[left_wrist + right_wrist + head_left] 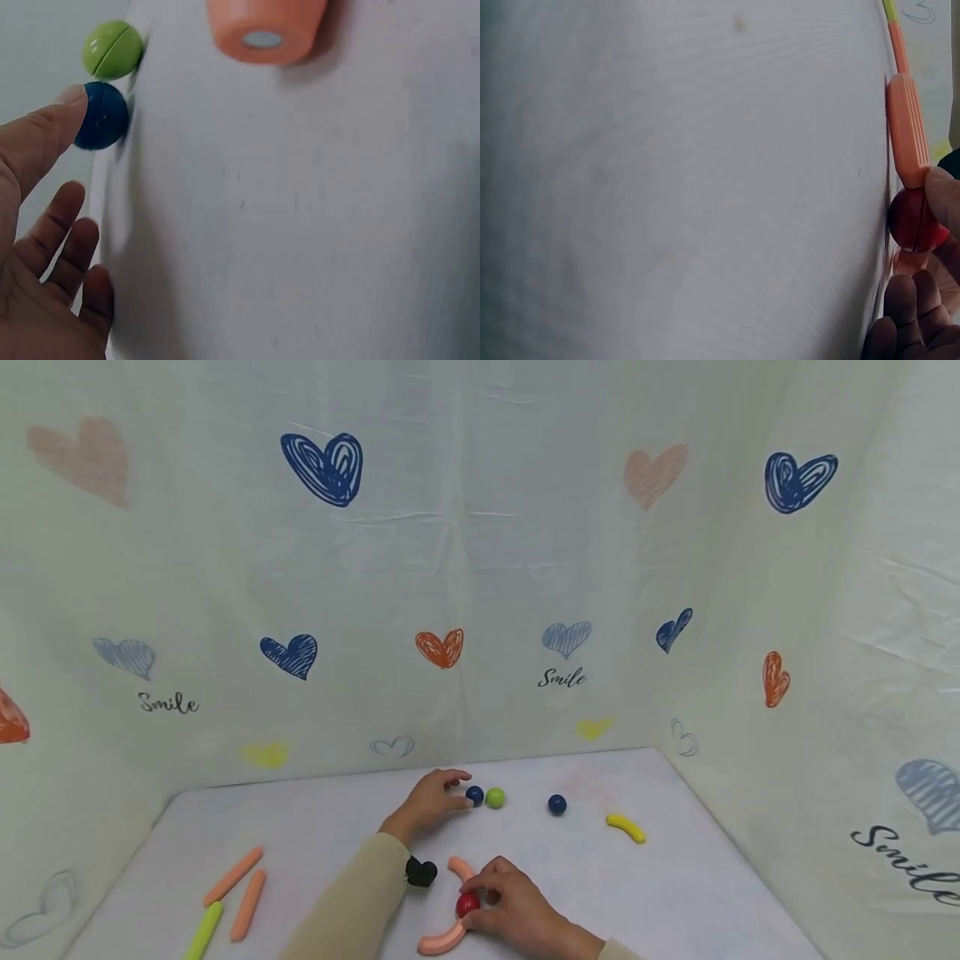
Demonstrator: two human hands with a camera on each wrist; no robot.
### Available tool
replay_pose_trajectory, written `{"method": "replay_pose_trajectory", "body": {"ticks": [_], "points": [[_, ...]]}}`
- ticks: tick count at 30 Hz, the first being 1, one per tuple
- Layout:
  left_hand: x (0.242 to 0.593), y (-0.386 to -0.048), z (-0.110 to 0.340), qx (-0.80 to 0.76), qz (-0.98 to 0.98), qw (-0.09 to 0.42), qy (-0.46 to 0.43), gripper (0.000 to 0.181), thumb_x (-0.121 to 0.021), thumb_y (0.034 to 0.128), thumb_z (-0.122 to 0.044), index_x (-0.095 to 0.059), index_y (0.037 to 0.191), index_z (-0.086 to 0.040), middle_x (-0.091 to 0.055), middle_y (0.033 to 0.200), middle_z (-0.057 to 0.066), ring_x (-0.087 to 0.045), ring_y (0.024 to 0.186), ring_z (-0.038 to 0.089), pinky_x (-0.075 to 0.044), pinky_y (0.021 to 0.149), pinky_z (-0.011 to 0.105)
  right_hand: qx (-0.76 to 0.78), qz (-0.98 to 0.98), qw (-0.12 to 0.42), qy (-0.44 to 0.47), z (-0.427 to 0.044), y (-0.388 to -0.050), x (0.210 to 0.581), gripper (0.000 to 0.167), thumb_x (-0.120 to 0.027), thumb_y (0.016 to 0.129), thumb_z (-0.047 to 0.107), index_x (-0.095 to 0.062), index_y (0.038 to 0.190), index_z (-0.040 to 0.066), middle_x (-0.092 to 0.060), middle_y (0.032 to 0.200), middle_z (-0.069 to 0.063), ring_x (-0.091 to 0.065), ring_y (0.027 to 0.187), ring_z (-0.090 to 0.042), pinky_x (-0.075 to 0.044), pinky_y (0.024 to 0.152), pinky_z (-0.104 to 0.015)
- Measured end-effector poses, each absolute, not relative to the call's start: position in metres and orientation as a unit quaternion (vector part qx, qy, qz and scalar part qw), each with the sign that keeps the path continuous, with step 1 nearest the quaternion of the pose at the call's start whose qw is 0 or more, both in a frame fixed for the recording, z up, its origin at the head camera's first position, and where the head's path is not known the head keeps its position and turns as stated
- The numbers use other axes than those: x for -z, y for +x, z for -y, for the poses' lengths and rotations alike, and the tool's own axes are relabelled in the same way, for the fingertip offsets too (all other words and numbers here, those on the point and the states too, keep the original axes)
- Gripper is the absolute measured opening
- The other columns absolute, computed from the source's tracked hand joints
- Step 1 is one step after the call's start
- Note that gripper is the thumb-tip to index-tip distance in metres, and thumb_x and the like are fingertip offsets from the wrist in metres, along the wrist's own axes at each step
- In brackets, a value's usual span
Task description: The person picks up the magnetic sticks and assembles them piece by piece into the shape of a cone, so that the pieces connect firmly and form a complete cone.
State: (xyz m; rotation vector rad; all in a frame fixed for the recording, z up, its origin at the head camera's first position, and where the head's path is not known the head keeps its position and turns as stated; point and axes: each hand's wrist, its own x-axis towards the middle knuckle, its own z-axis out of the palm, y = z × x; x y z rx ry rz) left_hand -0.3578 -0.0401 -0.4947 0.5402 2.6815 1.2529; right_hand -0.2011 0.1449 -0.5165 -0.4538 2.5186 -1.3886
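Observation:
Toward the back of the table, my left hand (431, 800) has its thumb against a dark blue ball (105, 116), while its other fingers curl loosely with no visible hold. Just right of that ball sits a lime green ball (495, 797). Nearer the front, my right hand (517, 906) pinches a red ball (468, 905) between thumb and fingers. One curved orange piece (442, 939) lies on the near side of the red ball, and another curved orange piece (461, 867) on its far side. In the right wrist view, the red ball meets the end of a ribbed orange piece (907, 131).
A second dark blue ball (557, 804) and a curved yellow piece (626, 828) lie at the back right. Two straight orange sticks (233, 877) and a lime green stick (203, 931) lie at the left. A heart-printed curtain (480, 568) rises behind the table.

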Motion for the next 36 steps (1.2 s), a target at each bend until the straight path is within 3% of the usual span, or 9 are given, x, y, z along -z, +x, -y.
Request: {"method": "replay_pose_trajectory", "body": {"ticks": [6, 15, 26, 36], "points": [[0.503, -0.360, 0.031, -0.372, -0.908, 0.032, 0.188, 0.039, -0.084, 0.0887, -0.022, -0.074, 0.126, -0.015, -0.071, 0.120, 0.009, -0.063, 0.110, 0.028, -0.043, 0.104, 0.063, 0.471, -0.859, 0.103, -0.175, -0.146, -0.199, 0.515, 0.029, -0.086, 0.088, 0.026, -0.079, 0.116, 0.019, -0.055, 0.101, 0.008, -0.050, 0.090, -0.004, -0.044, 0.077, -0.020], [0.512, -0.349, 0.056, -0.389, -0.904, 0.013, 0.177, 0.031, -0.084, 0.0886, -0.017, -0.075, 0.118, -0.012, -0.068, 0.116, 0.007, -0.061, 0.105, 0.023, -0.052, 0.097, 0.049, 0.466, -0.862, 0.091, -0.181, -0.145, -0.194, 0.514, 0.029, -0.086, 0.088, 0.026, -0.080, 0.115, 0.018, -0.054, 0.098, 0.008, -0.051, 0.089, -0.004, -0.044, 0.075, -0.019], [0.514, -0.294, 0.099, -0.400, -0.904, 0.031, 0.147, 0.030, -0.086, 0.0864, -0.018, -0.077, 0.115, -0.015, -0.068, 0.112, 0.003, -0.063, 0.109, 0.024, -0.052, 0.102, 0.053, 0.451, -0.869, 0.083, -0.185, -0.148, -0.194, 0.517, 0.031, -0.085, 0.090, 0.028, -0.079, 0.118, 0.018, -0.056, 0.101, 0.010, -0.052, 0.091, -0.004, -0.046, 0.079, -0.020], [0.519, -0.261, 0.109, -0.405, -0.897, 0.028, 0.173, 0.032, -0.086, 0.0871, -0.021, -0.076, 0.117, -0.015, -0.070, 0.114, 0.001, -0.064, 0.113, 0.026, -0.050, 0.103, 0.054, 0.440, -0.872, 0.086, -0.195, -0.150, -0.196, 0.518, 0.032, -0.086, 0.089, 0.028, -0.078, 0.119, 0.020, -0.056, 0.100, 0.009, -0.052, 0.090, -0.005, -0.045, 0.077, -0.020]]}}
